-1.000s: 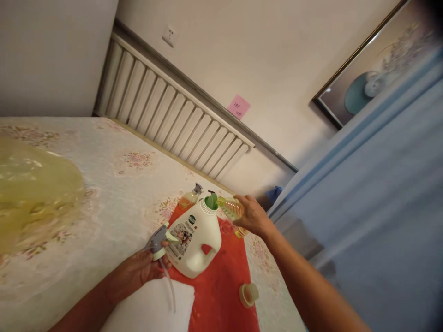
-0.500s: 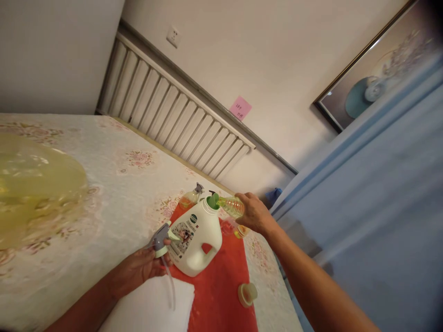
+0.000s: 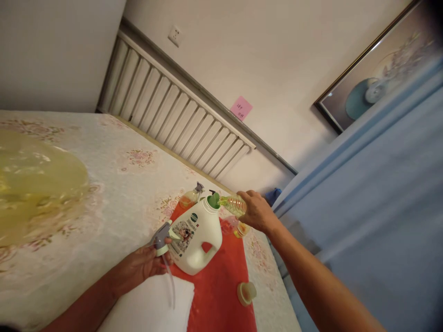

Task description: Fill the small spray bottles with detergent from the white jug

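My right hand (image 3: 258, 211) is wrapped round a clear ribbed bottle (image 3: 235, 205), tipped sideways with its neck at the green spout (image 3: 213, 200) of a white detergent jug (image 3: 202, 240). Yellowish liquid shows in the bottle's neck. The jug stands uncapped, a picture label on its side. Left of the jug, my left hand (image 3: 147, 263) grips a grey and white spray nozzle (image 3: 162, 238), its thin dip tube (image 3: 169, 281) hanging down. A pale cap (image 3: 246, 293) lies on the red cloth (image 3: 221, 295) beneath the jug.
Behind the jug stand a spray bottle (image 3: 188, 198) and a small container of amber liquid (image 3: 241, 230). A white towel (image 3: 148, 306) lies in front. At the left rests a large yellow translucent bag (image 3: 41, 184). A radiator (image 3: 173, 106) runs along the wall; a blue curtain (image 3: 377, 198) hangs at right.
My right hand and the bottle have shifted very slightly to the right, the neck still at the jug's spout. My left hand keeps its hold on the spray nozzle.
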{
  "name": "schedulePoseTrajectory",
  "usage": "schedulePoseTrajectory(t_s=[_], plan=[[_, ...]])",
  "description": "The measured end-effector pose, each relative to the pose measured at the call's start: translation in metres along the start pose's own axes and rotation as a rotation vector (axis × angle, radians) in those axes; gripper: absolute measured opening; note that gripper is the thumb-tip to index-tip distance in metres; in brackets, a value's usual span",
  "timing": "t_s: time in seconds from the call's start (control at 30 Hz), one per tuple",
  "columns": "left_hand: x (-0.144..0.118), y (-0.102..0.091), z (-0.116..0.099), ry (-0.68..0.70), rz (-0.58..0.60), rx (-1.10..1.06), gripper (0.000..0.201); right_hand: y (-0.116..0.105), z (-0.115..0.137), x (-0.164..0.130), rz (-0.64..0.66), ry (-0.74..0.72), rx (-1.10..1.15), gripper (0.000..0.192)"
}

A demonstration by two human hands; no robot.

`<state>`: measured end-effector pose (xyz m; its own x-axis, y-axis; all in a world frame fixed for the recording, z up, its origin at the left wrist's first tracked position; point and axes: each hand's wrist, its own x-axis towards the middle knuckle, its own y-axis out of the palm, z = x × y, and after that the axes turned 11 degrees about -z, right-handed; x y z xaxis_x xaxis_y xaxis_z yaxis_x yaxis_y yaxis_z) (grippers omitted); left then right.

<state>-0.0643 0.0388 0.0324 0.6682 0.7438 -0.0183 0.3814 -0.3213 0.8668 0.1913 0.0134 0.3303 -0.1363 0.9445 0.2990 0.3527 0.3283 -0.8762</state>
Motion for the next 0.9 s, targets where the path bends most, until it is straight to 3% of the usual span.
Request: schedulePoseTrajectory(t_s=[0.7, 0.9], plan=[[0.001, -0.002, 0.001, -0.015, 0.013, -0.007, 0.029, -0.010, 0.002, 0.005, -0.019, -0.036, -0.122, 0.067], [0.006, -0.014, 0.006, -0.028, 0.032, -0.010, 0.031, -0.012, 0.001, 0.006, -0.030, -0.053, -0.168, 0.068]])
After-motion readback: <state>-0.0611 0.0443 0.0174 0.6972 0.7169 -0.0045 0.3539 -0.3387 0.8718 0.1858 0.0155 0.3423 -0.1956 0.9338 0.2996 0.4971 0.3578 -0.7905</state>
